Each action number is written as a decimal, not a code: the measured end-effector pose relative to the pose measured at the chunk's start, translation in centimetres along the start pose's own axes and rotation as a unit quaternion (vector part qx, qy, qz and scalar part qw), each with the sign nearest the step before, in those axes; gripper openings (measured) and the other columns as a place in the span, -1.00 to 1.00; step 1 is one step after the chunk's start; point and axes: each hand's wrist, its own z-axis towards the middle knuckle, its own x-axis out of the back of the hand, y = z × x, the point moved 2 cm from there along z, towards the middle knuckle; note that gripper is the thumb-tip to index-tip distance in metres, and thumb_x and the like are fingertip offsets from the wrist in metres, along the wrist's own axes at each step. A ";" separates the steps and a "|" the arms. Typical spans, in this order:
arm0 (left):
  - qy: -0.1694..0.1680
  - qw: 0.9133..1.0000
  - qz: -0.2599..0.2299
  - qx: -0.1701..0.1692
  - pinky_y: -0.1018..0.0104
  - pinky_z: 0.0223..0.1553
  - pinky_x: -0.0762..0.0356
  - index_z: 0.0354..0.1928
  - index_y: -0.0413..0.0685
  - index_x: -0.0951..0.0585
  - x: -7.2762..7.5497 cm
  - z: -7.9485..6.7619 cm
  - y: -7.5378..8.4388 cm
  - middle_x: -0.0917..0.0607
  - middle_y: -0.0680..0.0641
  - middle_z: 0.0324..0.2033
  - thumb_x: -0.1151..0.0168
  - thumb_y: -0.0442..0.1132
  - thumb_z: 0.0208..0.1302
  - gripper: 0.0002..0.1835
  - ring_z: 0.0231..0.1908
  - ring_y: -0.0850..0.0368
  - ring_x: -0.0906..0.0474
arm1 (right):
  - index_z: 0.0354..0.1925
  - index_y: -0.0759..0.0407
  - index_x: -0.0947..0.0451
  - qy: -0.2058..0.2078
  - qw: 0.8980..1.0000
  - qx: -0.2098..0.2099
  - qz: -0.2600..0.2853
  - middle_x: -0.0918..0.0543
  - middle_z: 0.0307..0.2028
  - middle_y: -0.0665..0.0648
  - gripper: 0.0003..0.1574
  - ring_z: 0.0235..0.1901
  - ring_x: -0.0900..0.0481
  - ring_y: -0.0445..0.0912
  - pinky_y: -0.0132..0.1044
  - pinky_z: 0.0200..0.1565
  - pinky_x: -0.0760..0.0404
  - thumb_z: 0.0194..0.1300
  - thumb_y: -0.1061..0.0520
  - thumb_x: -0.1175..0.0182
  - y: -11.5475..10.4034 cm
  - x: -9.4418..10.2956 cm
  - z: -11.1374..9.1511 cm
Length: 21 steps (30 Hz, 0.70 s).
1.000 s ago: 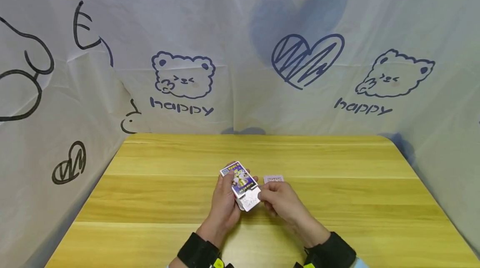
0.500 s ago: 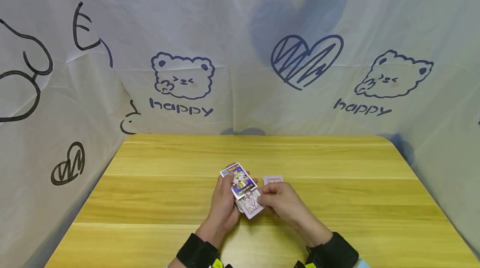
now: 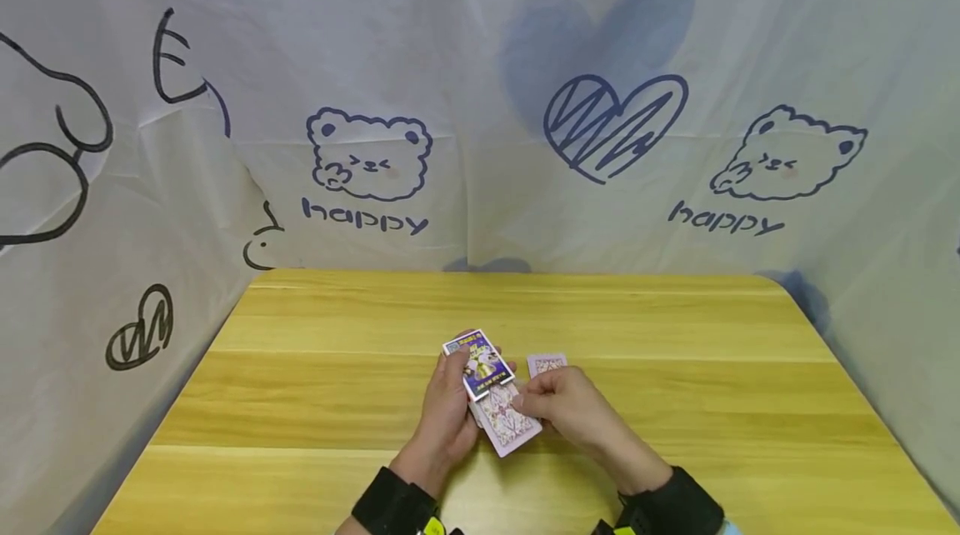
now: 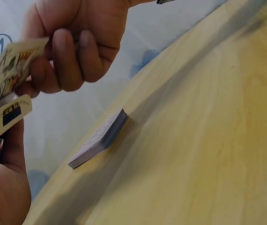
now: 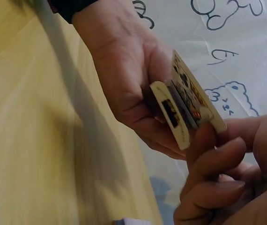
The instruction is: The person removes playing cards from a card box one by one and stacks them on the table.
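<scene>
My left hand (image 3: 446, 412) grips a purple and white playing-card box (image 3: 483, 363), thumb on its top face. From the box's near end a playing card (image 3: 512, 428) sticks out, its patterned back facing up. The right hand (image 3: 573, 406) pinches this card at its side edge. In the left wrist view the card's printed underside, with a club sign, shows above the box's flap (image 4: 11, 117). More cards inside the box show in the right wrist view. A stack of playing cards (image 4: 100, 140) lies on the table just beyond the right hand.
The wood-grain table (image 3: 315, 385) reaches to a white cloth (image 3: 487, 143) with drawn bears and hearts at the back. Cloth also hangs at the left and right sides. Black bands (image 3: 396, 502) wrap both wrists.
The playing card has slid out of the box toward the person, and much more of its back shows now. The right hand has moved slightly nearer with it; the left stays nearly still.
</scene>
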 end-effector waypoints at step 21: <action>0.024 0.995 -0.081 0.053 0.03 0.13 -0.55 0.27 -0.31 -0.15 0.1 0.1 0.3 -0.46 -0.43 0.11 0.32 0.08 0.53 -0.42 0.08 -0.22 -0.51 | -0.17 0.40 -0.62 0.048 0.998 -0.014 0.024 -0.60 -0.59 0.03 -0.64 -0.73 -0.34 -0.24 -0.45 -0.70 -0.34 0.23 0.09 -0.32 -0.7 -0.3 -0.2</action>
